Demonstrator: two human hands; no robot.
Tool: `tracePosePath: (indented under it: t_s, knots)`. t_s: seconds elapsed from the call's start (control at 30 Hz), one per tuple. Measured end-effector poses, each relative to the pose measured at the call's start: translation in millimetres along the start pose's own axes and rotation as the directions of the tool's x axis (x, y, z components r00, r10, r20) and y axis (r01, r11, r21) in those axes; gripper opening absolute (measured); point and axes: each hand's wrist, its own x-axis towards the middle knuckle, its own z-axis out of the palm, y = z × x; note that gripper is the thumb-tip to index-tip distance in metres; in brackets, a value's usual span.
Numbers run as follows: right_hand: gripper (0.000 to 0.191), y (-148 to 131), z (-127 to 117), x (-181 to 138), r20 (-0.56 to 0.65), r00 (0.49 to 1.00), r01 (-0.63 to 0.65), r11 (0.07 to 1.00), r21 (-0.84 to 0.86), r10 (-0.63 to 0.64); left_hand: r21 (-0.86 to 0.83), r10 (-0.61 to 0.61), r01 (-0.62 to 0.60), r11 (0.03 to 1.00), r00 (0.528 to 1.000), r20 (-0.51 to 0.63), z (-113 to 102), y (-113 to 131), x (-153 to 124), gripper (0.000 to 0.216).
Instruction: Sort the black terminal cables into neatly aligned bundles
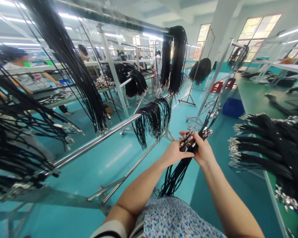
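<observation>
Both my hands meet in front of me around one bundle of black cables [175, 177] with silver metal connectors at its upper end. My left hand [175, 152] is closed on the bundle from the left, thumb pressed across it. My right hand [203, 150] is wrapped round it from the right, just below the connectors [188, 136]. The cables' loose ends hang down toward my lap. More connector tips [211, 116] stick up past my right hand.
A metal rack rail [99, 139] runs across the left, draped with black cable bundles [152, 120]. More bundles lie stacked on the green table [253, 96] at right, connectors [234, 148] facing me. Other people work at benches far left and behind. A blue bin [232, 107] stands on the teal floor.
</observation>
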Motion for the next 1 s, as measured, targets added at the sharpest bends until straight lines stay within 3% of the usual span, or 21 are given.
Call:
tracePosePath:
  t_s: [0.1, 0.27, 0.33, 0.47, 0.53, 0.73, 1.0]
  knots:
    - [0.037, 3.8, -0.2, -2.7, -0.027, 0.999, -0.019, 1.000, 0.009, 0.019, -0.103, 0.006, -0.010, 0.995, 0.999, -0.039, 13.5, -9.2, 0.5, 0.026]
    - [0.037, 10.6, -7.0, -3.7, -0.088, 0.996, -0.018, 0.994, 0.109, 0.028, -0.194, -0.093, 0.099, 0.976, 0.995, 0.039, 8.4, -16.5, -0.2, 0.017]
    - [0.037, 11.1, -8.2, -5.0, -0.069, 0.997, -0.025, 0.992, 0.123, 0.034, -0.135, -0.049, 0.048, 0.990, 0.999, -0.002, 10.3, -17.6, -2.4, 0.015]
    - [0.036, 8.3, -7.2, -8.5, 0.025, 0.998, -0.065, 0.993, 0.097, 0.062, 0.146, 0.178, -0.155, 0.977, 0.971, -0.162, 19.3, -18.0, -10.0, 0.018]
    - [0.037, 7.6, -5.2, -10.2, 0.025, 0.998, -0.062, 0.994, 0.085, 0.060, 0.196, 0.208, -0.167, 0.966, 0.956, -0.209, 21.4, -19.0, -13.1, 0.020]
    - [0.033, 12.3, 0.7, -12.4, -0.024, 1.000, -0.004, 0.999, 0.048, 0.005, -0.127, -0.066, 0.036, 0.991, 0.970, -0.233, 19.1, -28.4, -14.4, 0.017]
    - [0.032, 13.4, -1.0, -5.4, 0.002, 1.000, -0.025, 0.998, 0.060, 0.025, -0.372, -0.192, 0.090, 0.924, 0.950, -0.246, 31.3, -33.9, -15.1, 0.030]
